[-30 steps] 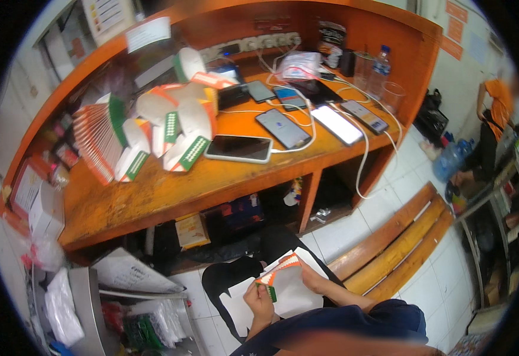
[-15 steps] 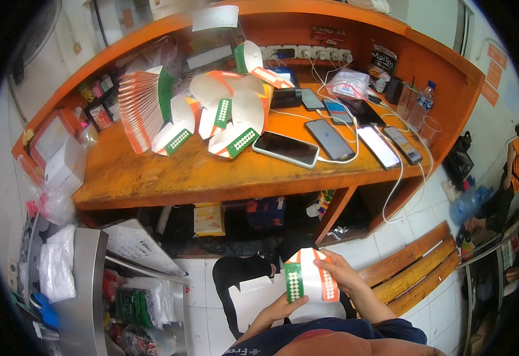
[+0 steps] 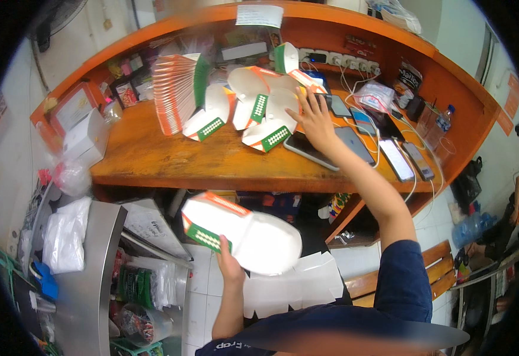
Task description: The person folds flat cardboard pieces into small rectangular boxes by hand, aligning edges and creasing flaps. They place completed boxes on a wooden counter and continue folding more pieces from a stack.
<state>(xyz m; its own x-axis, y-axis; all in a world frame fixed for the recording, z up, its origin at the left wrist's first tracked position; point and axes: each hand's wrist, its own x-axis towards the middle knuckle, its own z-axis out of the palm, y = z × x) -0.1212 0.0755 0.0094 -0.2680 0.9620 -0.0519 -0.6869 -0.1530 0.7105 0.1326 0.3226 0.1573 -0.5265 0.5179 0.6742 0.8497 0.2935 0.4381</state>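
Observation:
My left hand [image 3: 230, 264] grips the side of an opened paper food box [image 3: 265, 243], white inside with green and orange sides. The box is above my lap, its rounded flap spread toward the right. My right hand [image 3: 317, 121] reaches over the table with fingers spread, holding nothing, beside a loose group of folded paper food boxes [image 3: 265, 135]. Whether its fingertips touch those boxes I cannot tell. Left of them stands a fanned stack of nested boxes [image 3: 179, 95]. White flat cardboard sheets [image 3: 298, 282] lie across my lap.
Several phones with charging cables, among them a lit phone [image 3: 397, 159], lie on the orange wooden table [image 3: 152, 163]. A water bottle [image 3: 443, 121] stands at the right end. A steel cabinet [image 3: 87, 291] is at my left, a wooden bench [image 3: 437, 270] at my right.
My right hand has let go of the food box and stretched forward over the table. In my left hand, the box has moved left and now shows its white inside.

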